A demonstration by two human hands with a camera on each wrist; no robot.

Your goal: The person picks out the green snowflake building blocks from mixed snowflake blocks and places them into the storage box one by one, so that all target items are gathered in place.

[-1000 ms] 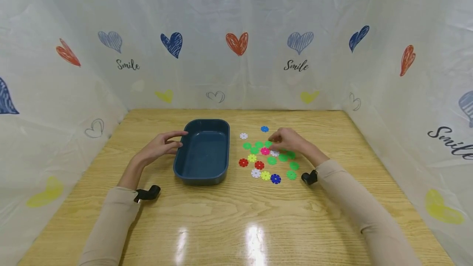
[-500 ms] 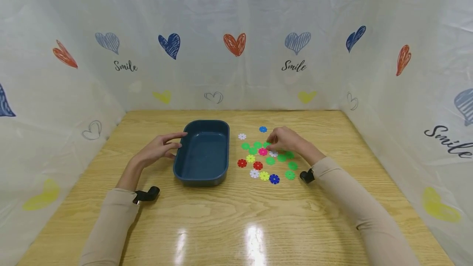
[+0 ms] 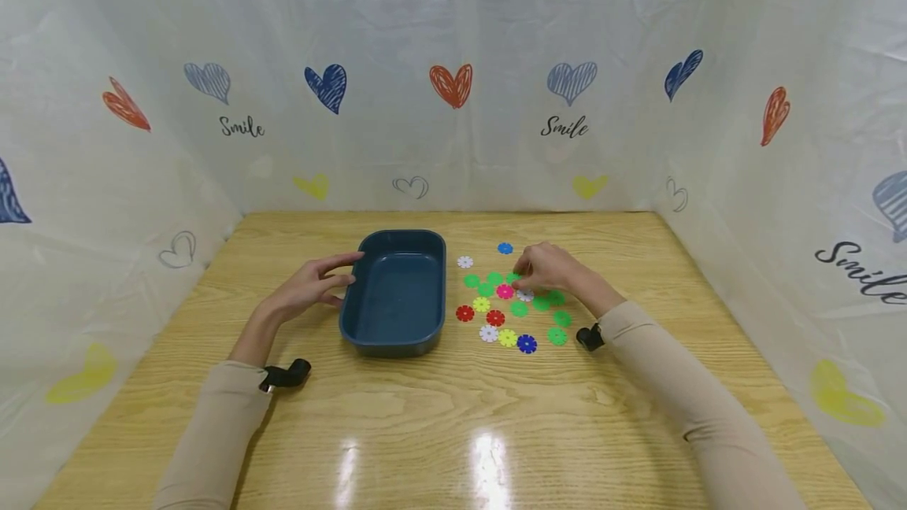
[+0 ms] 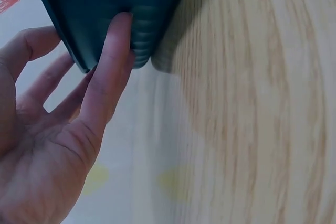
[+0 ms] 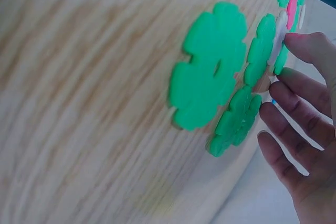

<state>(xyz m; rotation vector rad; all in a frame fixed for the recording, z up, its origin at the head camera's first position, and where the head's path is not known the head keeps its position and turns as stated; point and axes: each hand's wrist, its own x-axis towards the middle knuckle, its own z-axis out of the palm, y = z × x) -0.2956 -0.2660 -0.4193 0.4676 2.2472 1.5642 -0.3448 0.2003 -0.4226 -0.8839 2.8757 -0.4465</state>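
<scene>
On the dark blue rectangular bin (image 3: 395, 349), my left hand (image 3: 305, 286) holds the left side. In the left wrist view, one digit reaches over the bin's rim and other fingers of that hand (image 4: 47, 145) lie against its outer wall. My right hand (image 3: 551, 267) is low over a scatter of flat, notched plastic discs. Its thumb and index fingertips (image 5: 290, 39) are at opposite edges of a green disc (image 5: 282, 60), beside a white disc (image 5: 277, 39). A pink disc (image 3: 505, 291) lies next to these fingertips. Several green discs (image 3: 561, 318) are around the hand.
Nearer me lie a dark blue disc (image 3: 527, 344), a yellow one (image 3: 508, 338) and a red one (image 3: 464, 313). A light blue disc (image 3: 505, 248) is at the back. A printed curtain (image 3: 453, 156) encloses the wooden table (image 3: 397, 423) on three sides.
The bin has shifted slightly right over the last half second, and my left hand has moved along with it. My right hand stays at the same place among the discs.
</scene>
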